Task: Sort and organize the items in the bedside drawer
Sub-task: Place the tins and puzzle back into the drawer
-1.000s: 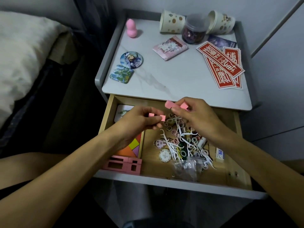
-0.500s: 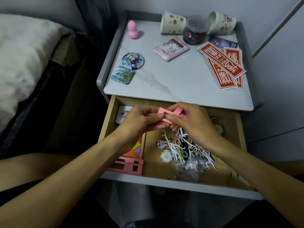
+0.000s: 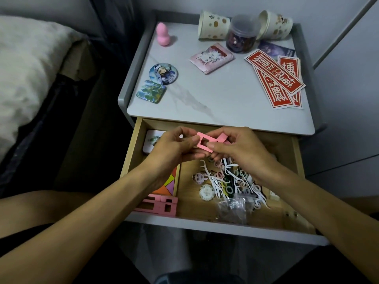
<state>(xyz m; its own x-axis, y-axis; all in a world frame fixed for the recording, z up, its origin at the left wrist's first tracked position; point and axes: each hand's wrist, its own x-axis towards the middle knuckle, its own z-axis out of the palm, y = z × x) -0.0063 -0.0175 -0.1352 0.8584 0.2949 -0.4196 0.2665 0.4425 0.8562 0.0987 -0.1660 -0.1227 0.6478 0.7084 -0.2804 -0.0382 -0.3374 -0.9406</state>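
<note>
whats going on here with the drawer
A person is sorting an open bedside drawer. The left hand and right hand pinch a small pink frame piece between them above it, and the right hand also holds a second pink piece. Floss picks and more pink pieces lie in the drawer.

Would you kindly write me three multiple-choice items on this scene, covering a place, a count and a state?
1. Where is the pink sponge? A on the floor B on a chair C on the tabletop
2. How many paper cups are there? A one B two C four
3. What is the left hand doing? A pinching the pink frame B lying flat C hanging idle
Answers: 1 C, it stands at the far left corner; 2 B, one each side of the jar; 3 A, thumb and fingers grip its edge.
</note>
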